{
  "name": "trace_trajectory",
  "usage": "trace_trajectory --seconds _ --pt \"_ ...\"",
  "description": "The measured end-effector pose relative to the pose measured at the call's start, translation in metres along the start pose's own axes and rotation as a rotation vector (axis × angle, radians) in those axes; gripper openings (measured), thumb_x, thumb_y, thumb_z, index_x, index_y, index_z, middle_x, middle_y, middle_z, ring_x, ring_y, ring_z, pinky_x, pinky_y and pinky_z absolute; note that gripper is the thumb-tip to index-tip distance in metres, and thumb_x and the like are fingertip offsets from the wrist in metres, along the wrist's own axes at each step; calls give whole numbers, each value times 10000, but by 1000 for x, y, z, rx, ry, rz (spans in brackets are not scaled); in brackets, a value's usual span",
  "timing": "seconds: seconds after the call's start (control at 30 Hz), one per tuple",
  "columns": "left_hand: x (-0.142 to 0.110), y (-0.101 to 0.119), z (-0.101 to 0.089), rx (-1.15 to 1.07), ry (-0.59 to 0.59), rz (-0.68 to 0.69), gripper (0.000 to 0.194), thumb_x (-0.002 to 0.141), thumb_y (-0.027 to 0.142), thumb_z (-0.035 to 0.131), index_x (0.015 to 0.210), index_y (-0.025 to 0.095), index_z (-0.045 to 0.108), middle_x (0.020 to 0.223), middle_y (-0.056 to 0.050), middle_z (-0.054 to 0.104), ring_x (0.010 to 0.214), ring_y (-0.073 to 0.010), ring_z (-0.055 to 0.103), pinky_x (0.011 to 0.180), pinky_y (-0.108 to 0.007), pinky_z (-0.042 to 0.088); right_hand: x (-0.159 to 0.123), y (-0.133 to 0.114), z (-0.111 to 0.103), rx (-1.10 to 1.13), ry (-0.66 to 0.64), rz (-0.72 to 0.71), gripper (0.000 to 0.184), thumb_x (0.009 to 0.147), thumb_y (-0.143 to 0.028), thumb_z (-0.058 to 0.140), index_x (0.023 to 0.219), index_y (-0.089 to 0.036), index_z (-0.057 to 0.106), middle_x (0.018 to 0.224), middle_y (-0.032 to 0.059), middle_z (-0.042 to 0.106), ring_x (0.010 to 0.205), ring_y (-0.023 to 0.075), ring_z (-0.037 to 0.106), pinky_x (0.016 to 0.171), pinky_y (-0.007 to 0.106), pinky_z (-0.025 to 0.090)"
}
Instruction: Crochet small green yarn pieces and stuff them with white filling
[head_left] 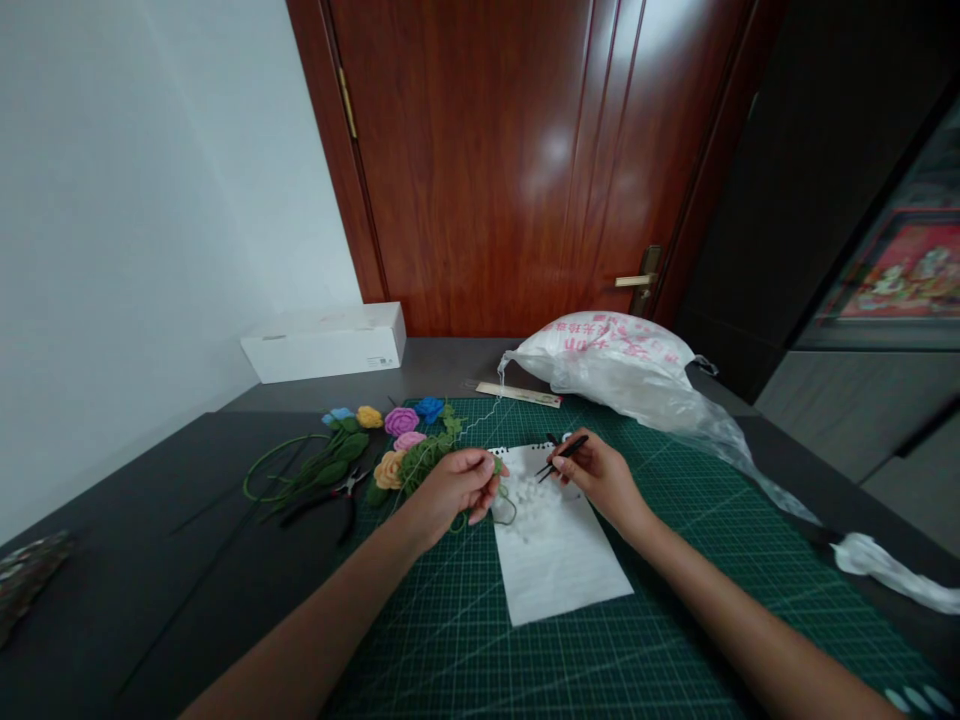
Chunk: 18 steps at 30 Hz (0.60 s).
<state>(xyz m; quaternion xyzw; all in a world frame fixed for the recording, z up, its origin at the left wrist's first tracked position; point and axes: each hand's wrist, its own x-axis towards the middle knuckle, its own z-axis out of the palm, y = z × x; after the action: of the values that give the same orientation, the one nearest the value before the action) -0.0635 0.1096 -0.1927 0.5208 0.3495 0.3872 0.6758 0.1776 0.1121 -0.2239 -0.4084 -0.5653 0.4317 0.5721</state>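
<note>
A small green piece (498, 465), seemingly of yarn and mostly covered by the left hand (466, 482), has a curling green strand (513, 513) at its near side. To its right, slim black tweezers (573, 447) slant in the right hand (589, 468), parted tips pointing near-left above loose white tufts (529, 497).

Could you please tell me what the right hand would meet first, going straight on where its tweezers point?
The tweezers in the right hand would likely touch the white fluff on the paper first, though depth is unclear.
</note>
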Motion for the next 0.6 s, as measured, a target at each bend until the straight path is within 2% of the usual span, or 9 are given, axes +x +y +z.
trace_trajectory --seconds 0.07,0.17,0.3,0.4,0.5,0.6 --pt "0 -1 2 0 -7 -2 456 749 527 832 830 110 669 637 -4 573 489 -97 490 377 -205 349 -2 1 2 -9 -11 7 337 664 -425 925 758 -232 666 685 1 721 579 180 652 583 317 533" --pt "-2 1 6 -5 -10 17 446 767 524 820 828 107 674 663 -17 589 497 -100 502 399 -219 380 -3 -3 7 34 5 5 343 693 -468 901 747 -240 651 655 0 718 581 186 659 611 329 546" --pt "-6 10 13 -32 -3 137 406 832 502 775 862 104 700 776 -56 640 549 -117 554 490 -263 469 -5 -16 14 145 47 5 362 737 -510 867 761 -250 617 709 17 752 618 199 697 654 355 581" --pt "-10 16 17 -56 -14 197 385 854 468 770 920 91 733 769 -65 633 634 -156 594 566 -295 521 -9 -23 19 220 63 23 359 729 -489 884 758 -244 623 702 16 759 613 189 697 654 343 588" --pt "-12 15 20 -119 -55 175 375 837 436 798 966 88 745 840 -84 650 706 -184 629 595 -316 547 -13 -26 25 295 78 50 359 721 -481 894 751 -236 634 711 10 768 610 168 696 662 319 589" --pt "-11 6 22 -239 -105 113 350 815 420 825 880 92 725 867 -98 678 759 -225 690 655 -348 568 -16 -25 31 367 97 69 352 718 -471 900 744 -232 643 735 -2 770 619 148 699 683 300 597"
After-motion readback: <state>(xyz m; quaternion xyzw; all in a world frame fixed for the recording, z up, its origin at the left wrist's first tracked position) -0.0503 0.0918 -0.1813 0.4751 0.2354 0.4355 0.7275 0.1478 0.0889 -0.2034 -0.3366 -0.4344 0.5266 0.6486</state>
